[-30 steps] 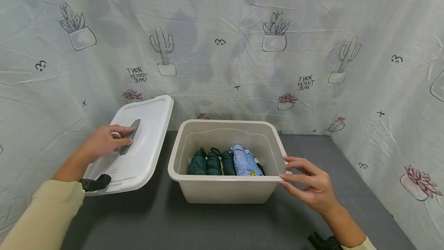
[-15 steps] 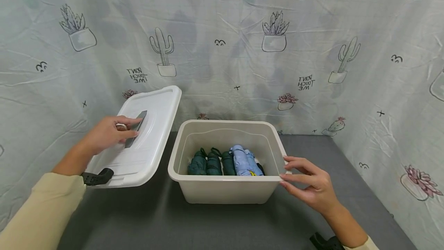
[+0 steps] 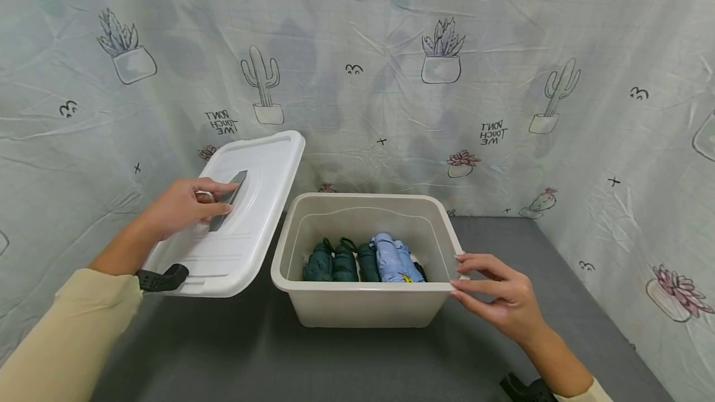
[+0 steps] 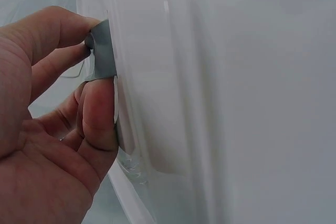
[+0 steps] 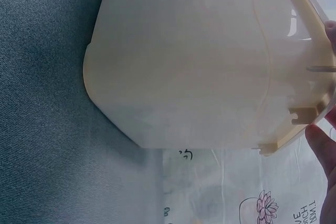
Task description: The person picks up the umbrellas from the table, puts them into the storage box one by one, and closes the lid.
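My left hand [image 3: 181, 206] pinches the grey handle [image 4: 104, 51] of a white lid [image 3: 262, 203]. The lid is tilted and held up left of a beige plastic storage box [image 3: 363, 306], apart from it. At the box's front right corner my right hand [image 3: 499, 296] holds the rim, fingertips spread along it and the thumb lower down. Inside the box several rolled cloth bundles stand side by side, resembling folded umbrellas: dark green ones [image 3: 344, 262] on the left, light blue ones [image 3: 388, 259] on the right. The front wall hides their lower ends.
The box stands on a dark grey tabletop [image 3: 357, 365]. A pale curtain [image 3: 363, 104] printed with cacti and potted plants hangs behind and along both sides. Black straps [image 3: 162, 278] circle the wrists.
My left hand has raised the lid and carried it to the right, closer to the box. My right hand and the box have stayed in place.
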Action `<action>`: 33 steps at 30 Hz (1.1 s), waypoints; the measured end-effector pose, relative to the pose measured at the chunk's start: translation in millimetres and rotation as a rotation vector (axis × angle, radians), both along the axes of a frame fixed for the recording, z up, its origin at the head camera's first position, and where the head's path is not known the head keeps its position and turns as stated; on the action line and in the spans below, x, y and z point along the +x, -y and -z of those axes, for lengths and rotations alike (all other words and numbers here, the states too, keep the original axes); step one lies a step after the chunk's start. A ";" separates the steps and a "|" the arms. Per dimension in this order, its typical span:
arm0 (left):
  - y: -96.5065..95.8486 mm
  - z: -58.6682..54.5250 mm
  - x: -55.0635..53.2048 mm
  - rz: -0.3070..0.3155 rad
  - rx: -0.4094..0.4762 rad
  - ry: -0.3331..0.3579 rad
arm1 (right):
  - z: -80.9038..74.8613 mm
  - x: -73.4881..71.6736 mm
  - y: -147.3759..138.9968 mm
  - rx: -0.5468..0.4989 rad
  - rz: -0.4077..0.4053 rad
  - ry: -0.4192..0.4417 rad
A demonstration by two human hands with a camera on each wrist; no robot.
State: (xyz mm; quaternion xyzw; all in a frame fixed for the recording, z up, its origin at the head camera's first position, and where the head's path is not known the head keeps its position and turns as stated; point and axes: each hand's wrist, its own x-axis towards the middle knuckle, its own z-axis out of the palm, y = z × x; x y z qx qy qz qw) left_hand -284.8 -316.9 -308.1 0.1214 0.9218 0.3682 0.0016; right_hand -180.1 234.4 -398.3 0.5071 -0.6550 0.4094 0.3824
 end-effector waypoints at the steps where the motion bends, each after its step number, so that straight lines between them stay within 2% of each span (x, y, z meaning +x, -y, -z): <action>1: -0.9 -1.6 0.2 0.007 0.007 -0.003 | -0.1 -0.2 0.1 0.002 0.003 -0.002; 8: -10.9 -11.5 2.1 0.045 -0.002 -0.028 | 0.7 -1.5 0.1 0.008 0.016 -0.006; 17: -33.0 -24.3 0.9 0.092 -0.044 -0.051 | 1.4 -2.5 -1.6 0.012 0.015 -0.003; 22: -47.0 -31.6 -1.5 0.150 -0.057 -0.079 | 0.6 -3.5 -2.3 0.013 0.020 -0.030; 28: -62.7 -37.9 -5.3 0.211 -0.038 -0.054 | -0.1 -3.2 -1.7 0.003 0.006 -0.041; 33: -77.7 -44.4 -7.4 0.280 -0.056 -0.065 | -0.6 -2.9 -1.2 -0.013 -0.006 -0.044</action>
